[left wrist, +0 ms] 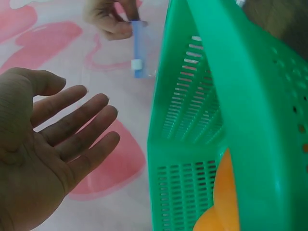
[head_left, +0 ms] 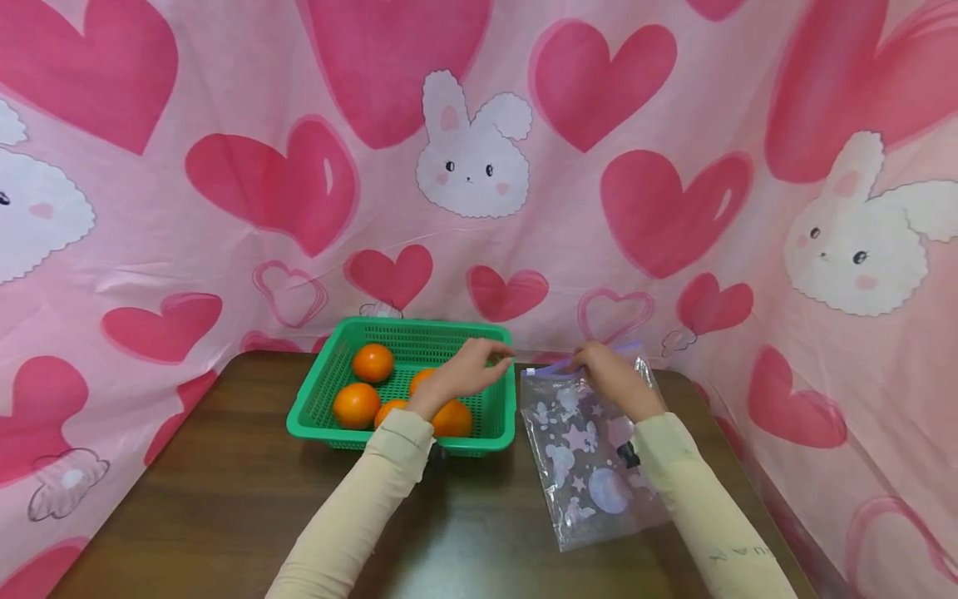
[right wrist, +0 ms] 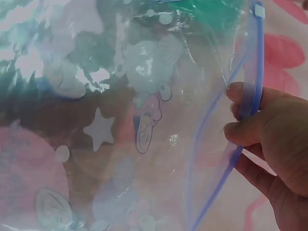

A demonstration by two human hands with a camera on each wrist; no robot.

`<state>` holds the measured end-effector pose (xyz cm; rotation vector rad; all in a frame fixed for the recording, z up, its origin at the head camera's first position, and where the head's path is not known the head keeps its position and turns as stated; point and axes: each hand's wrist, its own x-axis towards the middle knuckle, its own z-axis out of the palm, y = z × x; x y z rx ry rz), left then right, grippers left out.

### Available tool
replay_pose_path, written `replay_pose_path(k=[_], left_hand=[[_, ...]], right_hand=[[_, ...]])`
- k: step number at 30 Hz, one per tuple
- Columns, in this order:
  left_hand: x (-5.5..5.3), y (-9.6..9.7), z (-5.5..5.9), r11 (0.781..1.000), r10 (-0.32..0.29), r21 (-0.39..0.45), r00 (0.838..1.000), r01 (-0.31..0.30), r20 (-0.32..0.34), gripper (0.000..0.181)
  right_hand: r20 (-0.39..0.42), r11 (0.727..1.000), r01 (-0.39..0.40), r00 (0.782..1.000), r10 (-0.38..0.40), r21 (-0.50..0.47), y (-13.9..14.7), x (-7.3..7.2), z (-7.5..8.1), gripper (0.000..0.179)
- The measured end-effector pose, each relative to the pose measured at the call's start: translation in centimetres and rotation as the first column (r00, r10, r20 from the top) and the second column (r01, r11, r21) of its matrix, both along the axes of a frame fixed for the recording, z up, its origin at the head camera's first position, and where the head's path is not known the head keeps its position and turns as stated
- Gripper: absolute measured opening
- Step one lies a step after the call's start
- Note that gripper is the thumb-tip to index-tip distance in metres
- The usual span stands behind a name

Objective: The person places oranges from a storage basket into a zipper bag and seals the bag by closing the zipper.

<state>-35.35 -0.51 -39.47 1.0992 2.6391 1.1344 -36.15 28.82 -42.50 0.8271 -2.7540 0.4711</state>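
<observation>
A clear zip bag (head_left: 576,449) printed with stars and bunnies hangs at the right of the table, its purple zip edge (right wrist: 255,82) uppermost with a white slider (right wrist: 260,11) at one end. My right hand (head_left: 609,378) pinches that edge between thumb and fingers. Over the right part of a green basket (head_left: 400,329) is my left hand (head_left: 471,370), its fingers spread and holding nothing, as the left wrist view shows of the hand (left wrist: 62,139). Several oranges (head_left: 372,363) lie in the basket, some partly hidden by my left wrist and sleeve.
The brown wooden table (head_left: 224,491) carries the basket and bag. A pink cloth (head_left: 569,225) with hearts and bunnies rises right behind the table and along both sides.
</observation>
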Motion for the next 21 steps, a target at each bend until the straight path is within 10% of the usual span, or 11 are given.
replay_pose_path(k=[21], left_hand=[[2.2, 3.2, -1.1, 0.986, 0.014, 0.162, 0.978, -0.049, 0.210, 0.044]], right_hand=[[-0.132, 0.967, -0.247, 0.963, 0.237, -0.069, -3.8, 4.7, 3.0, 0.026]])
